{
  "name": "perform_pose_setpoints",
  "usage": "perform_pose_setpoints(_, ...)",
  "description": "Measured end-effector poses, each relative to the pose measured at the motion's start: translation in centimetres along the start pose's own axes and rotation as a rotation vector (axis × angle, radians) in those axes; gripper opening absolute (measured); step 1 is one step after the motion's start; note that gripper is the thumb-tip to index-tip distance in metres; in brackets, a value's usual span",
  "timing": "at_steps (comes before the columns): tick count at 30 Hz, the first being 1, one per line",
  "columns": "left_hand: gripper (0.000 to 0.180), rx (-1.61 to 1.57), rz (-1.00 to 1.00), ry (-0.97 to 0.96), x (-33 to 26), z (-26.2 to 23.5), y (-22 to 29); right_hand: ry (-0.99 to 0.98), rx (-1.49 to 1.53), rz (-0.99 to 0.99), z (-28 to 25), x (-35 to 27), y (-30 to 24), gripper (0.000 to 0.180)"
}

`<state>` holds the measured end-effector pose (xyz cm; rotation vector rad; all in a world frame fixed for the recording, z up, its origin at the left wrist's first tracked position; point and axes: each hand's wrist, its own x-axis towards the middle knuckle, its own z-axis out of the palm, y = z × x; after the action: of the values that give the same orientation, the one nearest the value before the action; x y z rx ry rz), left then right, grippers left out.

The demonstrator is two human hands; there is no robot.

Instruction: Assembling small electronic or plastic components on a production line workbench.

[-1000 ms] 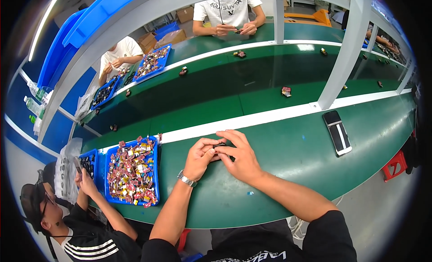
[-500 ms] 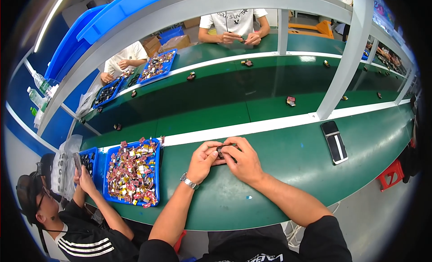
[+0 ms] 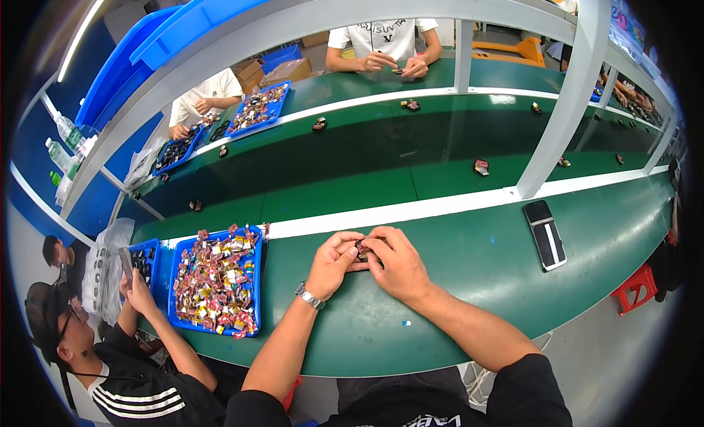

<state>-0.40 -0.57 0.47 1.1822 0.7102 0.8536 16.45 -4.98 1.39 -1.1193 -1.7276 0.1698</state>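
Note:
My left hand (image 3: pixel 331 264) and my right hand (image 3: pixel 402 265) meet above the green table, both closed around a small dark electronic part (image 3: pixel 361 248). The left thumb and fingers grip it from the left. My right thumb and fingertips press on it from the other side, and they hide much of it. A little reddish colour shows on the part. To the left of my hands stands a blue tray (image 3: pixel 258 309) heaped with small red, white and yellow electronic pieces (image 3: pixel 214 280).
A black phone-like device (image 3: pixel 544 236) with a white stripe lies to the right. Beyond a white rail (image 3: pixel 440 208), a green conveyor belt (image 3: pixel 352 181) carries scattered parts. A grey post (image 3: pixel 565 97) rises at right. A person at left (image 3: pixel 139 376) holds a phone; others work across the belt.
Parts on the belt have shifted slightly to the right. My hands keep nearly the same place, with more of the held part's reddish side showing. Another person has appeared at the far left.

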Motion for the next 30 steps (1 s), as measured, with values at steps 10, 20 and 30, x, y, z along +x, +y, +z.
perform_pose_setpoints(10, 0.024, 0.039, -0.014, 0.012, -0.03, 0.33, 0.34, 0.048, -0.070, -0.025, 0.01, -0.02, -0.28, 0.021)
perform_pose_setpoints(20, 0.023, 0.034, -0.037, 0.030, -0.12, 0.41, 0.39, 0.066, -0.079, -0.039, 0.10, -0.10, -0.41, 0.021)
perform_pose_setpoints(30, 0.021, 0.138, -0.024, 0.106, 0.11, 0.67, -0.10, 0.021, -0.013, -0.023, -0.01, -0.17, -0.63, 0.017)
